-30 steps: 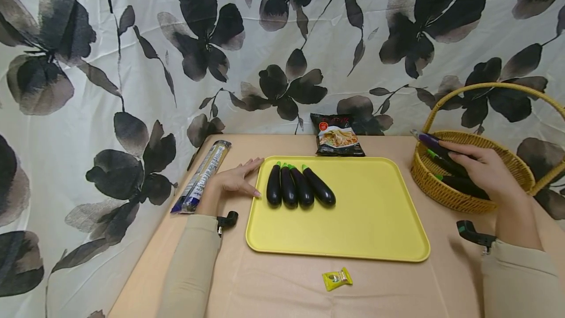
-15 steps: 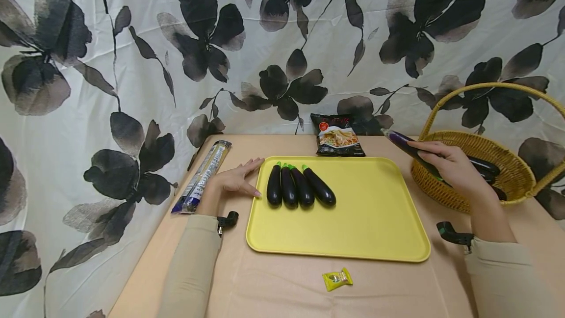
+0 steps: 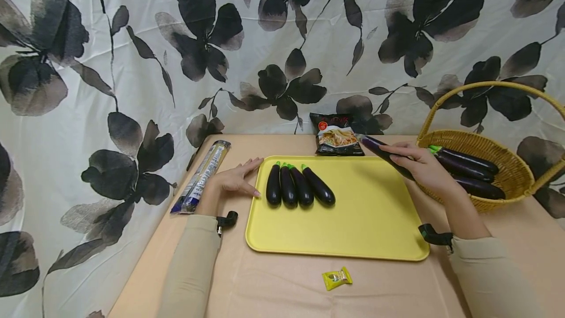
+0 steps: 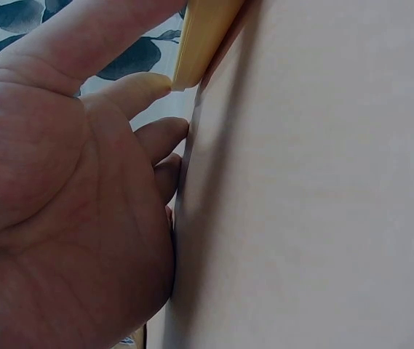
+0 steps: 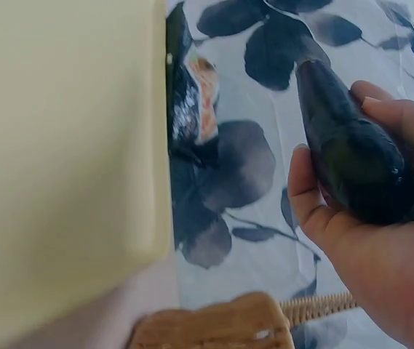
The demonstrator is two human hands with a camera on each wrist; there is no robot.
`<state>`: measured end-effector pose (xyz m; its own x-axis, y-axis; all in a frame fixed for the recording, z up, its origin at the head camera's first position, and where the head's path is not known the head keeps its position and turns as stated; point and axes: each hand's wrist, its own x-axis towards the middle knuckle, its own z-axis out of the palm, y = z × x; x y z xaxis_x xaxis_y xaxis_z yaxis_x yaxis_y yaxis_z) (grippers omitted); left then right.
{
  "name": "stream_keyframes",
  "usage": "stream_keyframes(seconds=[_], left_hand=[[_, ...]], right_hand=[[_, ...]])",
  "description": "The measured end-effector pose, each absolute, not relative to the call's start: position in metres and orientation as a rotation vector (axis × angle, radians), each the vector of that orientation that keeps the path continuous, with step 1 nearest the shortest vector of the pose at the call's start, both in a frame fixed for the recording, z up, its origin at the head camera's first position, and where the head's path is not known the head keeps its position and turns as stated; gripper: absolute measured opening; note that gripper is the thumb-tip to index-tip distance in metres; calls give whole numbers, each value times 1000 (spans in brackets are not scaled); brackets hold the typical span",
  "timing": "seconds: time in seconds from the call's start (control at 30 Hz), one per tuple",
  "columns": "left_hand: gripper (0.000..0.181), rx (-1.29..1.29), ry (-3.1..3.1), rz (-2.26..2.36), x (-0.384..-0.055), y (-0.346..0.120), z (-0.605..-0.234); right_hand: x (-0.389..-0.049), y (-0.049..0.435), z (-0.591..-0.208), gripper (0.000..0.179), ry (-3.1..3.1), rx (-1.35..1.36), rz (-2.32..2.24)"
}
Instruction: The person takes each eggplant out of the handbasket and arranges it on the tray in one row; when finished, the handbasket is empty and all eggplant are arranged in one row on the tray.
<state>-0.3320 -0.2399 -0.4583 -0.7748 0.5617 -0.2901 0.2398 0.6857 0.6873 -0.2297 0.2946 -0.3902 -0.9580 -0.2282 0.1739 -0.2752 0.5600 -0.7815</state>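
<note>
My right hand [image 3: 417,166] grips a long dark purple eggplant [image 3: 380,150] over the back right corner of the yellow tray [image 3: 340,229]. In the right wrist view, thumb and fingers wrap the eggplant [image 5: 352,149], its narrow greyish tip pointing away. Several shiny eggplants [image 3: 289,188] with green stem ends lie side by side on the tray's left part. More dark eggplants [image 3: 468,163] lie in the wicker basket [image 3: 514,180] at the right. With fingers spread, my left hand [image 3: 236,178] touches the tray's left rim; the left wrist view shows its palm [image 4: 68,196] beside the tabletop.
Behind the tray stands a black food packet [image 3: 339,136]. A long plastic-wrapped packet [image 3: 203,178] lies left of my left hand. A small yellow wrapped sweet [image 3: 337,278] is in front of the tray. The basket's tall handle [image 3: 499,84] arches above it.
My right hand has lifted the eggplant out of the basket and carried it left to the tray's back right corner. My left hand stays at the rim.
</note>
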Motion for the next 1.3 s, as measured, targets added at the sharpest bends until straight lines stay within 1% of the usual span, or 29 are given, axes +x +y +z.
stream_keyframes(seconds=[0.23, 0.53, 0.93, 1.3], left_hand=[[127, 617, 2408, 895, -332, -240, -457], [127, 608, 2410, 896, -331, -240, -457], [126, 614, 2417, 884, -331, -240, -460], [128, 627, 2419, 871, -332, -239, -459]], right_hand=[[-236, 271, -394, 37, -2687, 537, 1510], [-242, 250, -400, 36, -2700, 616, 1468], [-248, 223, -412, 37, -2837, 516, 1422], [-257, 205, -423, 38, -2911, 547, 1388]])
